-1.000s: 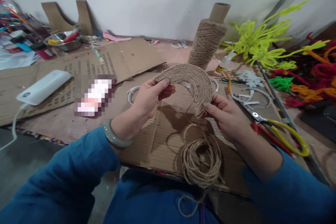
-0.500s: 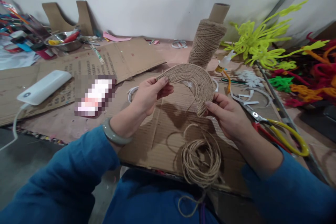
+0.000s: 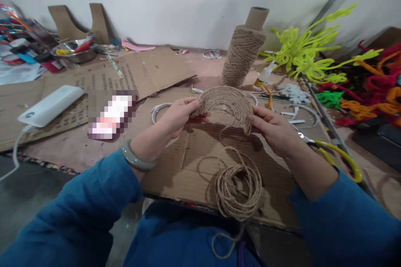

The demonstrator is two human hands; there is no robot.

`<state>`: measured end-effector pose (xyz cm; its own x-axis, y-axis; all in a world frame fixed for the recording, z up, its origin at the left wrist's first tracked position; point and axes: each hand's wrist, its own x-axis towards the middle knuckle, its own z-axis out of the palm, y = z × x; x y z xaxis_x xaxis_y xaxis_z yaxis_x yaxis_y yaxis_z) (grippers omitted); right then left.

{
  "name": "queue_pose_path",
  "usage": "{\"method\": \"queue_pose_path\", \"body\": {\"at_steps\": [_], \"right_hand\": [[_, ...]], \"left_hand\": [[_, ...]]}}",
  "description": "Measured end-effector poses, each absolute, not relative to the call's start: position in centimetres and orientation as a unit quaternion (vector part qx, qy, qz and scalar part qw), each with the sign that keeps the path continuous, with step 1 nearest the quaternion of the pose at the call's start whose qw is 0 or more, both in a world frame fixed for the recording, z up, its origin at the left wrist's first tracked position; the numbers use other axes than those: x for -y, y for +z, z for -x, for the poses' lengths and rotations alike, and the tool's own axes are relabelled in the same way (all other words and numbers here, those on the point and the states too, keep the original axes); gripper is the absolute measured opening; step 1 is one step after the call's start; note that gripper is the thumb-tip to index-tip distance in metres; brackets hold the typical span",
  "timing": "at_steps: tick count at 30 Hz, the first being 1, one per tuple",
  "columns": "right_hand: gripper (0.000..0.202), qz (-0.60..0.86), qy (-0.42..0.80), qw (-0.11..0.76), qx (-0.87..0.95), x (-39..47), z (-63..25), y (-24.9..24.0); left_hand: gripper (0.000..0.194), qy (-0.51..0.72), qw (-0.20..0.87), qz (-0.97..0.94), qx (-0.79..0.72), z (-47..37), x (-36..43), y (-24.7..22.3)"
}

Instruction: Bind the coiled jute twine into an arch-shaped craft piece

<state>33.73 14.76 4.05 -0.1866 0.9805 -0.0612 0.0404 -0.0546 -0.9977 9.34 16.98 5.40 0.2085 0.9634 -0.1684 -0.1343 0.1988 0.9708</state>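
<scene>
The left hand (image 3: 187, 112) and the right hand (image 3: 266, 124) are pinching opposite ends of a curved piece of coiled twine (image 3: 226, 99), holding it arched above the cardboard sheet (image 3: 197, 160) near the front of the counter (image 3: 62, 150). Below it, a loose bundle of twine (image 3: 238, 192) is hanging partly over the cardboard's front edge, while the big twine spool (image 3: 242, 56) is standing just behind the arch, with a small glue bottle (image 3: 264, 76) beside it and yellow-handled scissors (image 3: 343, 156) lying near the right forearm.
</scene>
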Motion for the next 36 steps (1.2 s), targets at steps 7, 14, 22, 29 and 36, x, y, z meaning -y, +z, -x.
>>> {"method": "queue_pose_path", "body": {"at_steps": [7, 14, 22, 29, 36], "right_hand": [[0.044, 0.506, 0.518, 0.446, 0.527, -14.7, -33.4, 3.6], [0.049, 0.539, 0.499, 0.322, 0.597, -14.2, -32.7, 3.5], [0.064, 0.534, 0.453, 0.173, 0.692, -13.9, -32.7, 3.9], [0.054, 0.519, 0.221, 0.004, 0.826, -12.3, -33.5, 7.3], [0.073, 0.415, 0.12, -0.055, 0.9, -9.2, -32.2, 7.4]], "left_hand": [[0.013, 0.506, 0.614, -0.4, -0.455, -9.6, -17.0, 5.9], [0.012, 0.548, 0.596, -0.381, -0.446, -9.7, -17.0, 6.3], [0.013, 0.56, 0.586, -0.378, -0.447, -9.8, -17.0, 6.1], [0.013, 0.564, 0.58, -0.371, -0.456, -9.8, -17.0, 6.1], [0.013, 0.556, 0.57, -0.383, -0.468, -9.8, -17.0, 5.8]]}}
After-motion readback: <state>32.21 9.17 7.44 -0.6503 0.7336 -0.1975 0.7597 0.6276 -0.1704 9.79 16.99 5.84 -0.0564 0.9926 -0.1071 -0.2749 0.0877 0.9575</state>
